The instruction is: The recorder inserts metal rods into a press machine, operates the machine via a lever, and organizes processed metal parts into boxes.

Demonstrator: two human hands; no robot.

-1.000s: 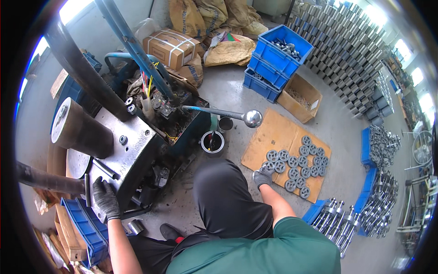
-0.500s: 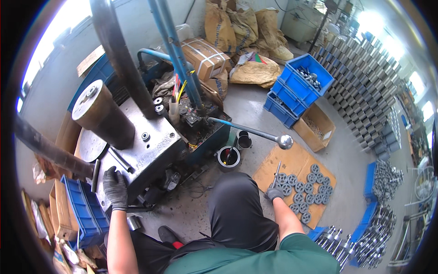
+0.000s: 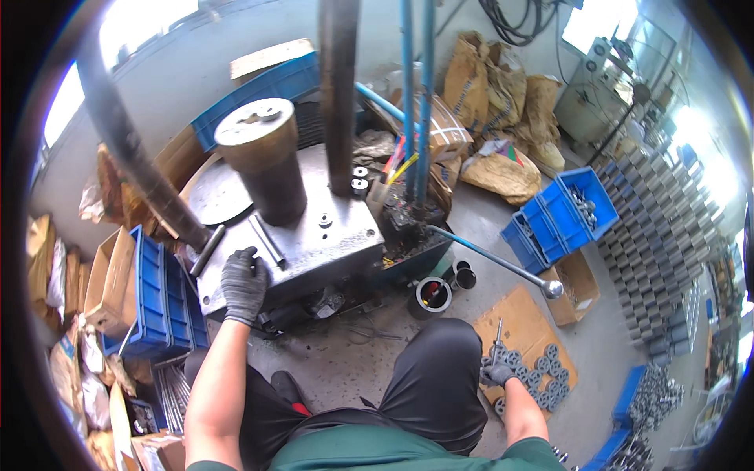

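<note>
My left hand [image 3: 244,286], in a dark grey glove, rests at the front edge of a steel press table [image 3: 334,235]. Its fingers lie on the plate, slightly bent, and I see nothing held in them. Close by are a short dark bar [image 3: 207,250] and a metal tube [image 3: 268,239]. Behind them stands a thick steel cylinder [image 3: 271,173]. Low on the right, my gloved right hand [image 3: 497,374] is closed around a thin metal rod [image 3: 499,331] that points upward. Beside that hand, several grey spoked discs [image 3: 553,369] lie on a cardboard sheet [image 3: 514,310].
A blue lever with a ball end [image 3: 552,290] reaches out above the floor. Under it stand a pot [image 3: 429,298] and a smaller cup [image 3: 464,276]. Blue crates [image 3: 559,216] are stacked at right, before piled metal cylinders [image 3: 652,243]. Another blue crate [image 3: 161,294] stands left.
The whole view has swung, so the press and crates now sit farther right. My left hand stays at the plate's edge, its fingers a little more bent. My right hand still holds the rod.
</note>
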